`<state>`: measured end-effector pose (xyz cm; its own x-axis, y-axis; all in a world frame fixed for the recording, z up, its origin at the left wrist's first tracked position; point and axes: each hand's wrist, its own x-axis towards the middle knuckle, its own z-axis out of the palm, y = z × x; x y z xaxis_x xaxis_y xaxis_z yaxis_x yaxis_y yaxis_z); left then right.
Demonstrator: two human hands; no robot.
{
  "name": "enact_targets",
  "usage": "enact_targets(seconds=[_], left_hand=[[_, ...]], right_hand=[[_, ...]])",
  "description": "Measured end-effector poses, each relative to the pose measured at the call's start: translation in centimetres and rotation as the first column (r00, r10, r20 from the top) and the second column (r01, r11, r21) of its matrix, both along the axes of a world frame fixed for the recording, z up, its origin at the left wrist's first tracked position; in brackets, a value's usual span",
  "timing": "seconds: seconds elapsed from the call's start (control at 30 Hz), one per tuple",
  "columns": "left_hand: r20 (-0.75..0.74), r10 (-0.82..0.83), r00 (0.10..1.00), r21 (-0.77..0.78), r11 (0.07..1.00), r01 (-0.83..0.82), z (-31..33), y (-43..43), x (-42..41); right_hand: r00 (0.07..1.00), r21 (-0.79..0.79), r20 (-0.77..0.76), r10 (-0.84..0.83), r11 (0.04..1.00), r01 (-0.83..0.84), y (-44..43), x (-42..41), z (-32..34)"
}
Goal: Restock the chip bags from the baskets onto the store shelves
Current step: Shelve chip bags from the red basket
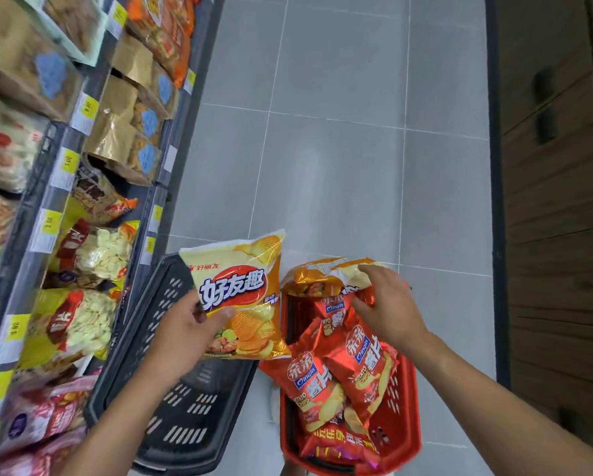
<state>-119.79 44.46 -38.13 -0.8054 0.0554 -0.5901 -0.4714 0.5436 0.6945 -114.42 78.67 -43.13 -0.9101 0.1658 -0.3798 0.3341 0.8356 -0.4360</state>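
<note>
My left hand (pixel 188 333) grips a yellow chip bag (pixel 243 290) by its lower left edge and holds it above the black basket (pixel 171 400). My right hand (pixel 389 304) reaches into the red basket (pixel 403 417), its fingers curled over a second yellow-orange chip bag (pixel 319 274) lying at the basket's far end. Several red potato chip bags (pixel 343 365) fill the red basket below that hand. The store shelves (pixel 53 201) run along the left, packed with snack bags.
Both baskets stand side by side on the grey tiled floor (pixel 339 149), the black one close against the shelf. Yellow price tags (pixel 48 228) line the shelf edges. A dark wooden cabinet (pixel 556 201) borders the aisle on the right.
</note>
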Motion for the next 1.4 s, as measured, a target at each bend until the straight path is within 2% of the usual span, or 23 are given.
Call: enact_targets(seconds=[0.1, 0.23, 0.3, 0.5, 0.7, 0.93, 1.13, 1.4], left_hand=[[0.008, 0.085, 0.996, 0.014, 0.996, -0.085, -0.1, -0.9, 0.0], [0.022, 0.143, 0.990, 0.000, 0.990, -0.143, -0.7, -1.8, 0.0], [0.026, 0.147, 0.989, -0.007, 0.989, -0.147, -0.9, -2.1, -0.1], [-0.022, 0.124, 0.992, -0.086, 0.988, -0.125, -1.6, -2.3, -0.1], [-0.029, 0.162, 0.986, -0.089, 0.982, -0.164, -1.5, -2.4, -0.3], [-0.100, 0.195, 0.976, -0.090, 0.975, -0.204, 2.3, -2.3, 0.1], [-0.202, 0.251, 0.947, -0.063, 0.961, -0.268, 9.8, -2.1, 2.0], [-0.356, 0.375, 0.856, -0.011, 0.914, -0.405, 22.9, -2.5, 8.4]], right_hand=[[0.976, 0.139, 0.033, 0.215, 0.966, -0.218, -1.0, -2.9, -1.5], [0.912, 0.266, 0.232, 0.339, 0.880, -0.394, -2.4, -5.8, -3.1], [0.884, 0.284, 0.293, 0.364, 0.850, -0.444, -2.6, -6.8, -3.8], [0.864, 0.296, 0.332, 0.379, 0.827, -0.477, -2.9, -7.5, -4.3], [0.888, 0.289, 0.294, 0.354, 0.853, -0.435, -2.8, -6.6, -2.3], [0.956, 0.136, 0.172, 0.239, 0.955, -0.263, -2.4, -6.4, 4.7], [0.992, -0.062, 0.017, 0.123, 0.991, -0.121, -2.6, -5.5, 13.4], [0.978, -0.229, -0.179, 0.103, 0.963, -0.143, -3.6, -2.0, 27.7]])
